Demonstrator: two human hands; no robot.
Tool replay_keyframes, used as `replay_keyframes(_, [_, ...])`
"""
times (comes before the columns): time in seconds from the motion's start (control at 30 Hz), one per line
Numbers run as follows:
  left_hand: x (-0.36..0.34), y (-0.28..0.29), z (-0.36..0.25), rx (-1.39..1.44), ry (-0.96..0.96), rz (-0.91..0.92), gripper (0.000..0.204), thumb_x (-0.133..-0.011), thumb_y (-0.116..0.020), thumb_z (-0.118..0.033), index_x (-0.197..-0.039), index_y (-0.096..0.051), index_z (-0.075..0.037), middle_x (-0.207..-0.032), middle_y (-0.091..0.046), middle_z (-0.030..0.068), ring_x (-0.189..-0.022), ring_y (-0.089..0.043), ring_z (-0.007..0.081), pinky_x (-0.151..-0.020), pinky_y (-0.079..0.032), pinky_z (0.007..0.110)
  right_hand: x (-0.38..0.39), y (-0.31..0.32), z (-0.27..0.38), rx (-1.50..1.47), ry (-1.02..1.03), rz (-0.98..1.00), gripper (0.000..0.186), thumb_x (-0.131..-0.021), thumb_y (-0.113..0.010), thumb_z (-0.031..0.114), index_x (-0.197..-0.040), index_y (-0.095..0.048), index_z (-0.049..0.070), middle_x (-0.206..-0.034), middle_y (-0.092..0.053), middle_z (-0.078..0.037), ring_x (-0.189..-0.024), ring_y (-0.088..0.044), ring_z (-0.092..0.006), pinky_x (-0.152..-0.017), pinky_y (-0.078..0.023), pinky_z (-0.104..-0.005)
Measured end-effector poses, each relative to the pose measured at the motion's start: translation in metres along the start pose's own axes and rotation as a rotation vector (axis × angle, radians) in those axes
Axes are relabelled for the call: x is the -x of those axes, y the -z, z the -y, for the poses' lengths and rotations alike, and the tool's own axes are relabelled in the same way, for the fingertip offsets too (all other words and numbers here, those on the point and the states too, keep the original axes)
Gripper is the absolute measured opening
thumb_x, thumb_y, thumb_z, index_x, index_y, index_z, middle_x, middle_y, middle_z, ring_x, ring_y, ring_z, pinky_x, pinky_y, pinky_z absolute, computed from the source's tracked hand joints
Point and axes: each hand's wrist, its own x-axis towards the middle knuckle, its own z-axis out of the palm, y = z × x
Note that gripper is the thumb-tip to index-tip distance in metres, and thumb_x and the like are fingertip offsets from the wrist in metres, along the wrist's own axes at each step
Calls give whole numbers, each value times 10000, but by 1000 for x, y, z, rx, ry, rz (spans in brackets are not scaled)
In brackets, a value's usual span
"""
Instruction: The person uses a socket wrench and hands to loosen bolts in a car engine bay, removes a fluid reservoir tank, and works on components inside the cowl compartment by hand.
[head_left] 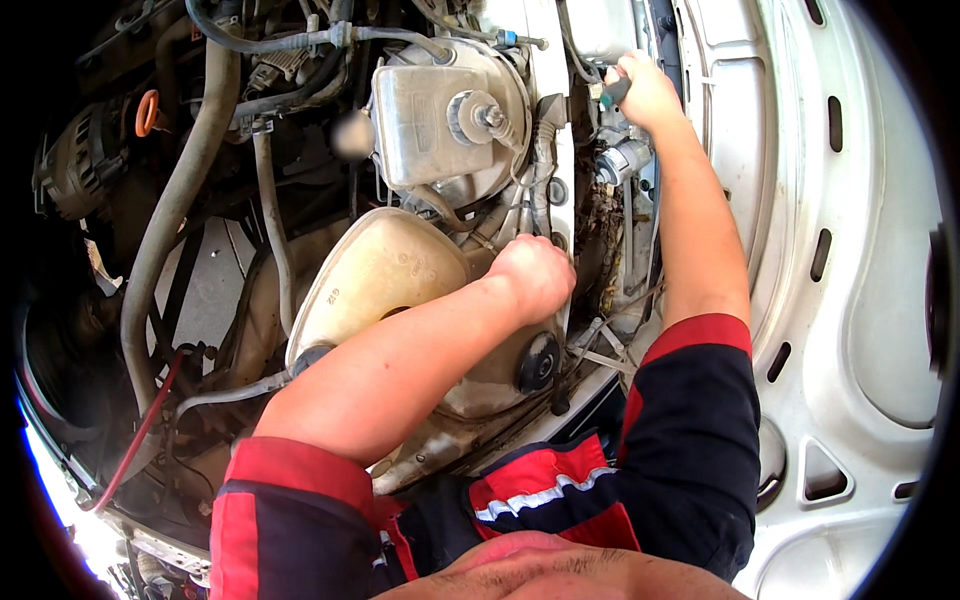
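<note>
My right hand [648, 92] reaches far into the gap by the bulkhead and is closed round a tool with a dark green handle [616, 92]; its working end cannot be made out. Just below that hand sits a silver cylindrical part [622, 161], like a small motor. Closed in a fist, my left hand [536, 276] rests at the white metal ledge [556, 160], beside the yellowed plastic coolant tank [385, 262]. Its fingertips are turned away from view, so whatever they grip is hidden.
A translucent fluid reservoir [425, 120] with a round cap stands ahead of my left hand. Thick grey hoses [190, 190] and an orange ring [147, 113] are at the left. The raised white hood [830, 250] lies along the right. Dry debris fills the gap beneath my right forearm.
</note>
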Motion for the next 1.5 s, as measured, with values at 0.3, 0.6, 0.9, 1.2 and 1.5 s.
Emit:
replay_keyframes(0.3, [3,-1,3,-15,10,32,188,-850,-587,-149,-971,-722,-101,-1006,-709,89,-979,-681,255,-818,-544,386,-39,12,42,111,-447,193,385,-849,-600,430,-1124,-733,196,-1098,-715,-149,-1056,-668,-354,-926,-524,-438])
replay_keyframes(0.6, [2,-1,3,-21,7,15,193,-859,-582,-155,-979,-724,-104,-1003,-710,80,-981,-682,251,-808,-541,381,-67,21,55,33,-696,228,466,-834,-494,280,-1197,-695,68,-1221,-674,-192,-1200,-618,-326,-1011,-453,-410])
replay_keyframes(0.9, [2,-6,4,-27,18,2,193,-859,-577,-156,-973,-724,-102,-998,-711,79,-965,-681,251,-801,-541,387,-52,5,34,145,-442,347,465,-883,-557,410,-1199,-687,94,-1172,-692,-174,-1115,-652,-355,-1003,-474,-434])
replay_keyframes(1.2, [-3,-3,2,-19,2,-27,194,-847,-585,-154,-974,-722,-102,-995,-710,84,-950,-683,251,-795,-543,388,7,10,-1,246,78,172,99,-868,-611,149,-908,-631,60,-1188,-565,-155,-1078,-596,-371,-919,-497,-467])
replay_keyframes(1.5, [0,-6,5,-18,13,6,190,-856,-585,-160,-973,-724,-105,-997,-713,79,-968,-683,248,-797,-545,384,-23,9,20,147,-174,171,281,-856,-661,357,-956,-708,99,-1163,-640,-170,-1021,-644,-373,-887,-518,-432])
